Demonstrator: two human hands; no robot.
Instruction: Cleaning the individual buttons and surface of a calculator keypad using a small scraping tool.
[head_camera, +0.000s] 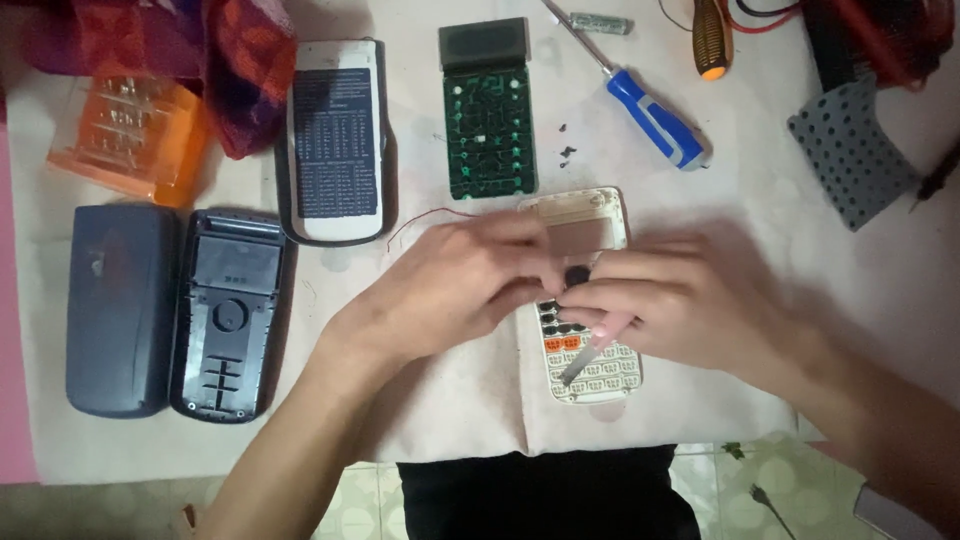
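While blurred over the white cloth (450, 400) in the head view, left hand (465, 285) curled, fingertips pinched against the white calculator front shell (580, 215) near a small dark piece (577, 274) held between both hands; which hand grips that piece, cannot tell. Right hand (665, 300) closed, fingers pinching a slim metal tool (582, 362), tip lying across the shell's lower key openings. Shell flat on the cloth, directly beneath both hands, display window beyond the fingertips, key rows toward the wrists. Just beyond the left hand: green circuit board (490, 130) with its dark display strip, a thin red wire (425, 220) running beside it. Further out past the left hand: calculator cover with a printed table (337, 140), then dark back shell (228, 315) touching a blue-grey slide cover (118, 310). Orange plastic box (130, 135) and red patterned cloth (200, 50) beyond those. Beyond the right hand: blue-handled screwdriver (650, 115), small battery (600, 22), grey rubber keypad mat (850, 155), well apart from the fingers.
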